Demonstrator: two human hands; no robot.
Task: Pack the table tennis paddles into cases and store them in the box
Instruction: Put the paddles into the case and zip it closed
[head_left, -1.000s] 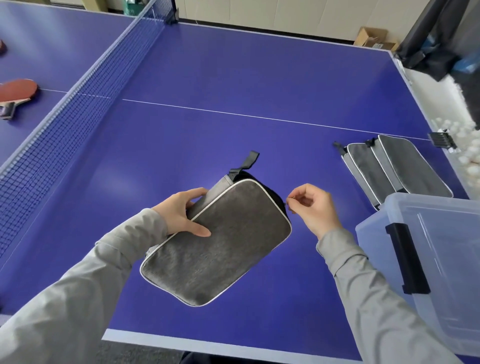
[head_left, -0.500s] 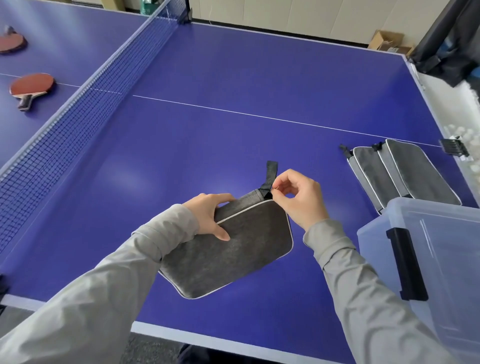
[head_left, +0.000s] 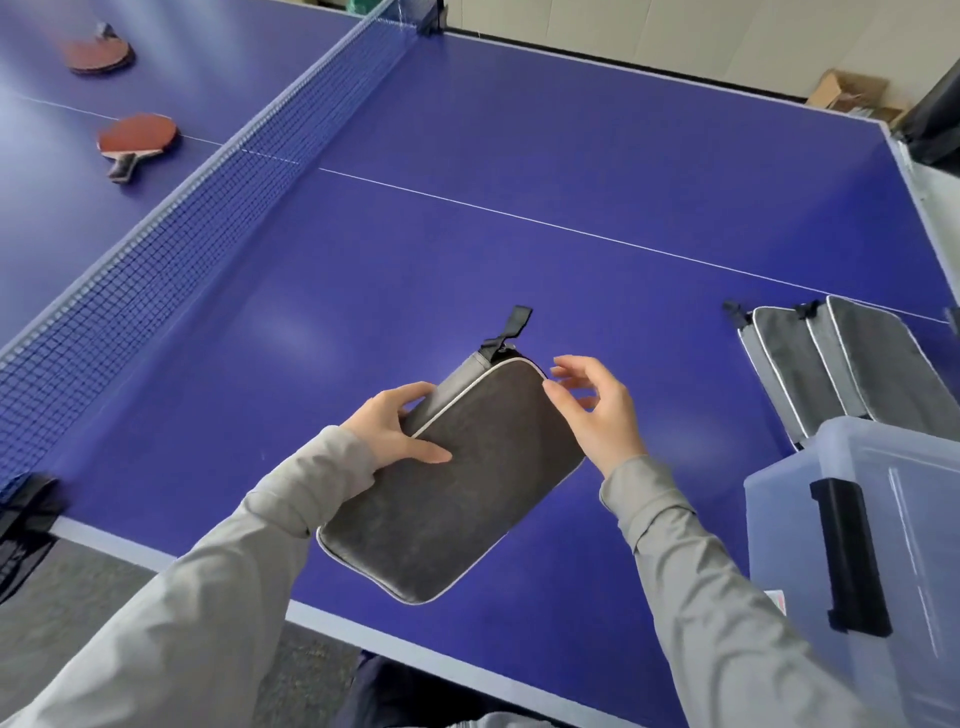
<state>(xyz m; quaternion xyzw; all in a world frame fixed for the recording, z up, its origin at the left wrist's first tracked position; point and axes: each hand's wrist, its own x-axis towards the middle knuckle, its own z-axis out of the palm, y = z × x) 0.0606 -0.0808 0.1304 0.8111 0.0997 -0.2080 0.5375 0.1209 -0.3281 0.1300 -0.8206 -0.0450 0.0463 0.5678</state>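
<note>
A grey paddle case (head_left: 467, 478) with white piping and a black loop at its top lies tilted over the blue table (head_left: 519, 234) near the front edge. My left hand (head_left: 395, 431) grips its left edge, thumb on top. My right hand (head_left: 597, 410) hovers at the case's upper right corner with fingers spread and loose, holding nothing. Two more grey cases (head_left: 841, 364) lie side by side at the right. A clear plastic box (head_left: 893, 561) with a black latch stands at the lower right. Two red paddles (head_left: 136, 140) (head_left: 101, 52) lie beyond the net.
The net (head_left: 218, 171) runs diagonally across the left side, its clamp at the table's front left edge. A cardboard box (head_left: 852, 93) sits on the floor past the far right corner. Grey carpet shows below the table's front edge.
My right hand has let go of the zipper pull at the loop and opened, drawing back to the case's right corner. The case now looks zipped shut. My left hand keeps its grip.
</note>
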